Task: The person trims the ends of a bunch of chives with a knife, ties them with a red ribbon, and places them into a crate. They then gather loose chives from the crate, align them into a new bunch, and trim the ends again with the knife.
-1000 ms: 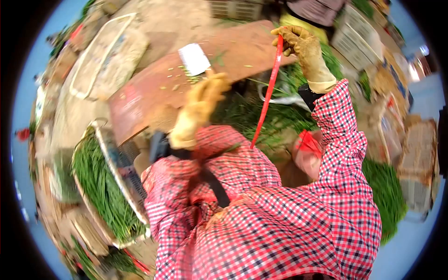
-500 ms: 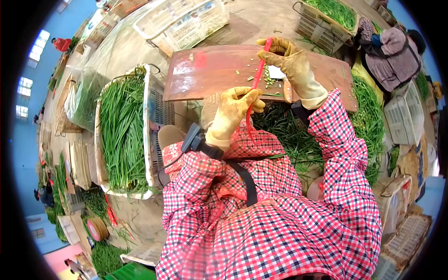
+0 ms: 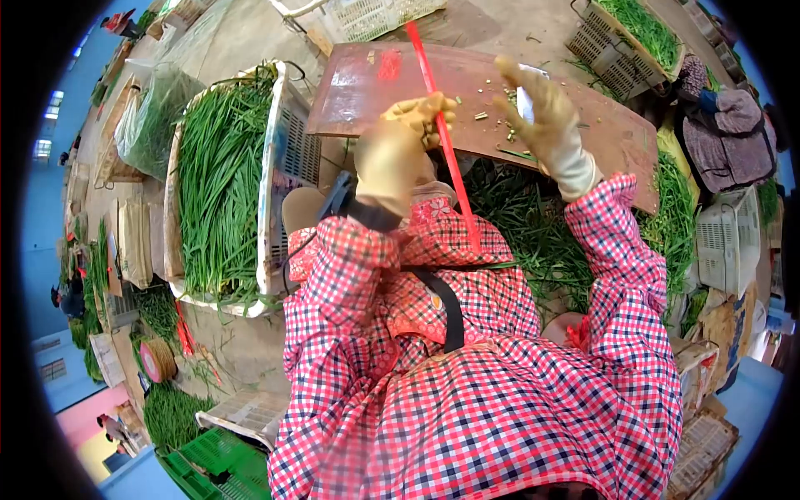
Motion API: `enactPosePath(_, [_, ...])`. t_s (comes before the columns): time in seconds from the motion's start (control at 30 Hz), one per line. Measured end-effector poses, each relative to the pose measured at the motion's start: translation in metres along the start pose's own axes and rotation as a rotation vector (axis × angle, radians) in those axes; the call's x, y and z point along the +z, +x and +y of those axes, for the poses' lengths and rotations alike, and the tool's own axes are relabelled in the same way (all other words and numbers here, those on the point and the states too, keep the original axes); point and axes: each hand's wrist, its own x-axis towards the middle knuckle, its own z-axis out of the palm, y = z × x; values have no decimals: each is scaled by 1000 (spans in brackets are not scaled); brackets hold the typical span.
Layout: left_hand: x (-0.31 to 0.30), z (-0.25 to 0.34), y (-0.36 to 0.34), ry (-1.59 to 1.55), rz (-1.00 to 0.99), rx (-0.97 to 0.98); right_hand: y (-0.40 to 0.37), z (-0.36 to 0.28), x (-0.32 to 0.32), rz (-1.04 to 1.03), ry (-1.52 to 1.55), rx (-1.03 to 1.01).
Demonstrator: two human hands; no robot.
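By the reddish-brown board [image 3: 358,92], our yellow-gloved left hand [image 3: 408,123] clamps a long, flat red strip [image 3: 454,171].
It slants lapward past its fingers; our right hand [image 3: 550,125], fingers apart, is farther.

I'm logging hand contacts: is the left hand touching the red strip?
Touching. The head view shows the left hand with its fingers curled at the red strip, which passes through the grip and extends both ways.

Workroom with crated green vegetables [image 3: 223,187].
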Motion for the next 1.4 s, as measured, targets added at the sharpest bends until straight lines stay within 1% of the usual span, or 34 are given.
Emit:
enactPosePath(0.07, [-12, -1, 19, -16, 51, -45, -23, -14, 7, -204, -97, -80])
enactPosePath(0.13, [-14, -5, 30, -9, 116, -59, -30, -36, 7, -211, 15, -183])
enactPosePath(0.17, [-14, -5, 35, -4, 146, -66, -33, -45, 12, -164, 70, -152])
enactPosePath(0.27, [-20, -10, 48, -15, 174, -78, -28, -52, 17, -202, 145, -128])
enactPosePath(0.3, [-23, -13, 54, -8, 183, -85, -26, -56, 20, -191, 150, -50])
enactPosePath(0.33, [-23, -13, 61, -1, 188, -88, -22, -58, 22, -239, 228, 55])
enactPosePath(0.37, [-25, -17, 70, -37, 203, -61, -29, -63, 35, -249, 284, 214])
enactPosePath(0.4, [-26, -19, 78, 57, 180, -90, -36, -67, 48, -259, 340, 372])
enactPosePath(0.43, [-28, -20, 85, 152, 159, -115, -35, -69, 53, -395, 322, 549])
enactPosePath(0.47, [-30, -22, 95, 245, 138, -143, -37, -66, 60, -433, 346, 669])
enactPosePath(0.5, [-32, -30, 104, 306, 166, -167, -41, -62, 69, -466, 372, 784])
enactPosePath(0.57, [-47, -53, 125, 700, 144, -122, -52, -53, 88, -532, 455, 1004])
enactPosePath(0.6, [-53, -60, 131, 896, 131, -101, -56, -50, 94, -567, 401, 986])
enactPosePath(0.63, [-38, -37, 117, 939, 75, -163, -59, -47, 99, -603, 347, 967])
enactPosePath(0.67, [-37, -38, 116, 1002, 80, -123, -61, -44, 101, -639, 293, 946])
enactPosePath(0.73, [-33, -41, 118, 1119, 95, -32, -61, -39, 101, -619, 353, 991])
enactPosePath(0.77, [-31, -43, 117, 1034, 67, -63, -63, -40, 100, -612, 387, 1019])
enactPosePath(0.87, [-32, -48, 115, 1340, -136, 125, -65, -38, 102, -657, 379, 1010])
enactPosePath(0.9, [-33, -50, 116, 1406, -176, 170, -62, -37, 101, -684, 352, 1004])
enactPosePath(0.97, [-36, -55, 122, 1416, -166, 189, -52, -35, 99, -748, 298, 991])
enactPosePath(1.03, [-38, -59, 126, 1416, -154, 206, -53, -36, 98, -714, 301, 982])
enactPosePath(1.07, [-39, -60, 127, 1416, -159, 184, -53, -37, 98, -695, 304, 976])
enactPosePath(1.17, [-39, -58, 127, 1416, -168, 139, -55, -41, 98, -561, 386, 994])
enactPosePath(1.27, [-38, -57, 130, 1407, -186, 163, -60, -40, 103, -373, 364, 884])
enactPosePath(1.3, [-36, -58, 132, 1400, -194, 173, -49, -43, 97, -422, 237, 821])
enactPosePath(1.33, [-39, -54, 132, 1402, -183, 179, -57, -39, 105, -370, 279, 801])
enactPosePath(1.37, [-44, -53, 131, 1377, -198, 254, -62, -36, 109, -465, 297, 880])
enactPosePath(1.4, [-46, -54, 132, 1362, -206, 325, -61, -33, 111, -516, 268, 901])
